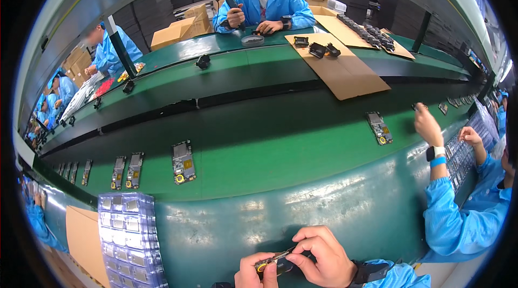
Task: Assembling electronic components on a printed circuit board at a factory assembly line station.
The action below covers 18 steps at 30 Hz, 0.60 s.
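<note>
Just above the near bench, at the lower middle, I hold a small circuit board [278, 258] seen almost edge-on, with a yellow round part at its left end. My left hand [252, 273] pinches that left end between thumb and fingers. On the board's right end, the thumb and fingertips of my right hand [324, 255] are closed. A dark, thin piece hangs just under the board; what it is I cannot make out. Beyond my hands, a circuit board [183, 163] with a yellow round part lies on the green conveyor belt [270, 164].
A stack of clear plastic trays [129, 239] with square parts stands left, beside a cardboard sheet [86, 242]. More circuit boards [379, 128] lie along the belt. At right, a co-worker's hand [428, 126] reaches over it. Cardboard [345, 75] with black parts overhangs the far side.
</note>
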### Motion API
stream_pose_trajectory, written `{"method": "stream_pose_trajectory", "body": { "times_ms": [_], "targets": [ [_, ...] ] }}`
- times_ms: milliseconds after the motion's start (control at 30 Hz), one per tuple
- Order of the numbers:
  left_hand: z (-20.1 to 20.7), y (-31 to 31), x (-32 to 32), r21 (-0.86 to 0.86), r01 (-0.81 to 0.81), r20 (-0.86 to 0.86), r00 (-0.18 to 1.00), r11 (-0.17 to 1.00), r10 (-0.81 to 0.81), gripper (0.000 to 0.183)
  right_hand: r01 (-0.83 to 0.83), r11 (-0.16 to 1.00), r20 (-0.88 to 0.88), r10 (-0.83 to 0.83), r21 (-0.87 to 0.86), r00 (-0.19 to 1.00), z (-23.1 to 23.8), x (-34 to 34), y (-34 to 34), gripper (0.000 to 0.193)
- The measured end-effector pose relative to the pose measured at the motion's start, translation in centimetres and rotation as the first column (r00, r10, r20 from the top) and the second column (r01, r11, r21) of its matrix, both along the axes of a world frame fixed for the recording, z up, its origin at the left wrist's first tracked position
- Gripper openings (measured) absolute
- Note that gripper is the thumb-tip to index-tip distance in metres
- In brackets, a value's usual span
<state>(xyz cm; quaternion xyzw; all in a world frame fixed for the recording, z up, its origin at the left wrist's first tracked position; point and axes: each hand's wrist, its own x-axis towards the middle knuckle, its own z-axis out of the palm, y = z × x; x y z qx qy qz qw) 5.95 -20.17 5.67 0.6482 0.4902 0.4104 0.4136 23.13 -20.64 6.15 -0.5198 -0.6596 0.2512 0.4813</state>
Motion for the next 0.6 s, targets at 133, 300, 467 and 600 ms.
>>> {"method": "stream_pose_trajectory", "body": {
  "times_ms": [133, 300, 467, 600],
  "targets": [
    [-0.7, 0.0, 0.1, 0.033, 0.004, -0.005, 1.000, 0.999, -0.003, 0.018, 0.048, 0.985, -0.131, -0.071, -0.168, 0.989, 1.1, -0.3, -0.4, 0.019],
    [0.4, 1.3, 0.1, -0.024, 0.038, 0.041, 0.998, 0.999, -0.037, 0.018, -0.097, 0.978, 0.053, 0.109, -0.187, 0.993, -0.5, 2.4, 1.3, 0.032],
    [0.4, 2.5, -0.5, -0.050, 0.234, 0.006, 0.972, 0.971, -0.234, 0.015, -0.313, 0.898, -0.027, 0.321, -0.310, 0.947, -1.7, 3.1, 1.6, 0.024],
    [0.6, 3.3, -2.2, -0.004, 0.352, -0.034, 0.935, 0.936, -0.352, 0.023, -0.317, 0.830, 0.161, 0.428, -0.459, 0.889, 0.5, 2.2, 2.2, 0.026]
  ]
}}
